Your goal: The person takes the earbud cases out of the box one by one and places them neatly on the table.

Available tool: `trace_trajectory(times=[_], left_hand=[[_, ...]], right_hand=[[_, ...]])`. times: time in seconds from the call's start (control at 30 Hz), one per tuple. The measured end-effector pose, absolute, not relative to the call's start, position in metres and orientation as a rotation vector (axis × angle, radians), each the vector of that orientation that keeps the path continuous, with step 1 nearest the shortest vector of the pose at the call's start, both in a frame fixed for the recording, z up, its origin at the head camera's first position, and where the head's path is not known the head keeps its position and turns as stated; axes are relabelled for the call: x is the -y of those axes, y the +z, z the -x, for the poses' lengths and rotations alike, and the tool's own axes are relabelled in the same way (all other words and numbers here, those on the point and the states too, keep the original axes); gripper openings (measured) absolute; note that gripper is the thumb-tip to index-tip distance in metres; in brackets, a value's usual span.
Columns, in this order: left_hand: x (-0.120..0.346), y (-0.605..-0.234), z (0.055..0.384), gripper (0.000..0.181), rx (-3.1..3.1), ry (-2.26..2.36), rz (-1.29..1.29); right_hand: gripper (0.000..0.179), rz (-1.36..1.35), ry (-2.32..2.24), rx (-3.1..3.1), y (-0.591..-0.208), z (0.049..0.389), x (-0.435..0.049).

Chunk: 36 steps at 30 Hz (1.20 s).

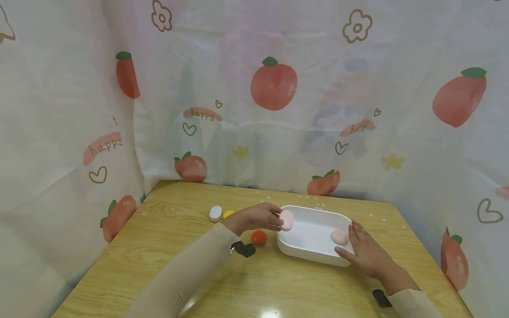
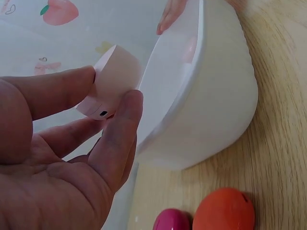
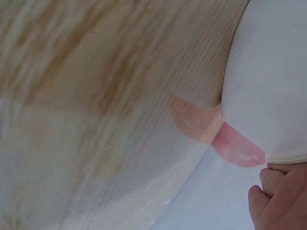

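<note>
My left hand (image 1: 260,216) pinches a pale pink rounded case (image 1: 286,220) between thumb and fingers, above the left end of a white oblong tray (image 1: 314,257). In the left wrist view a seam and a small dark port show on this pink case (image 2: 112,79). Inside the tray, near its right end, lies another pale pink rounded piece (image 1: 339,236). My right hand (image 1: 370,254) rests on the tray's right end with its fingers extended and the thumb toward the near rim. Only part of that hand (image 3: 283,196) appears in the right wrist view.
Left of the tray, an orange-red rounded piece (image 1: 259,238) sits on the wooden table (image 1: 238,282), with a magenta one (image 2: 171,220) beside it. A white piece (image 1: 215,213) and a partly hidden yellow one (image 1: 228,214) stand farther left. Patterned curtains (image 1: 274,141) surround the table.
</note>
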<state>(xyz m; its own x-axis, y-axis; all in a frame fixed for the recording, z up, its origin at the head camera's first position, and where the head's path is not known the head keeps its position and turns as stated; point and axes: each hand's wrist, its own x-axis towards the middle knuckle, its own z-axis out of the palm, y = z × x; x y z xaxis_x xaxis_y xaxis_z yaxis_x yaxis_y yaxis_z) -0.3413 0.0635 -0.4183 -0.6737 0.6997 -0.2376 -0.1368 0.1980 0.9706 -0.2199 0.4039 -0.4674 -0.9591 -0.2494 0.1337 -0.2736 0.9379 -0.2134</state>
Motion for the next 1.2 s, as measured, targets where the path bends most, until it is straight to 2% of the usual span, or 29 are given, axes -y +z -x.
trace_trajectory(times=[0.6,1.2], left_hand=[[-0.008,-0.449,0.354,0.034,-1.822,1.599,-0.529],[0.010,-0.471,0.352,0.050,-1.883,1.601,-0.326]], right_hand=[[0.094,-0.408,0.368,2.973,-0.470,0.220,-0.404],[0.096,-0.381,0.358,2.988,-0.470,0.221,-0.404]])
